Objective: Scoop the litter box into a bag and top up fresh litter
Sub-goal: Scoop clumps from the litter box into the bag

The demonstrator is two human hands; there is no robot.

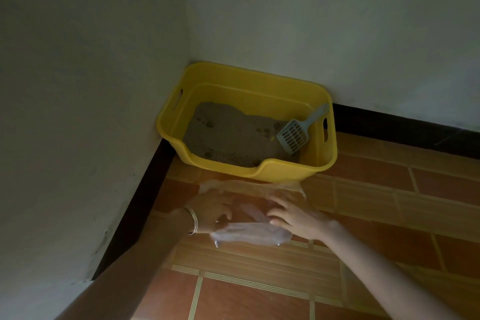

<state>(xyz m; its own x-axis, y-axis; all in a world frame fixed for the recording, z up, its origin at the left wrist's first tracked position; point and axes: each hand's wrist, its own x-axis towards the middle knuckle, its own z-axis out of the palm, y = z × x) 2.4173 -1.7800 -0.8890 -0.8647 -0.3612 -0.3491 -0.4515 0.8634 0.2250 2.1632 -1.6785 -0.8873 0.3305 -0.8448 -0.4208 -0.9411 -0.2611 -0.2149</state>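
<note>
Bag (249,235) first: it's a thin, clear plastic one, crinkly and see-through enough that the floor tiles show right through it. It sits low over the floor between both hands, just in front of the litter box. The left hand (211,212) has its fingers tucked in under the film with the thumb on top, so it's pinching the bag's left side. There are a couple of thin metal bangles (193,221) on that wrist. The right hand (294,215) is on the bag's right side with fingers spread across the plastic and the thumb down by the fold. Honestly can't tell if it's gripping the film or just touching it.

Just past the bag's far edge is the litter box (320,156). It's a yellow plastic tub, rectangular with rounded corners, slot handles at both ends and a dipped lip on the near side, pushed into the corner where two pale walls meet. Inside is the litter (228,138), grey-brown and sandy, with a few darker clumps. The bottom isn't fully covered. A grey-blue plastic scoop (293,135) with a slotted blade lies at the right end, its handle leaning up against the wall of the box.

The floor (389,189) is reddish-brown tile with pale grout lines and ribbed strips, and a dark skirting (135,202) runs along the walls.
</note>
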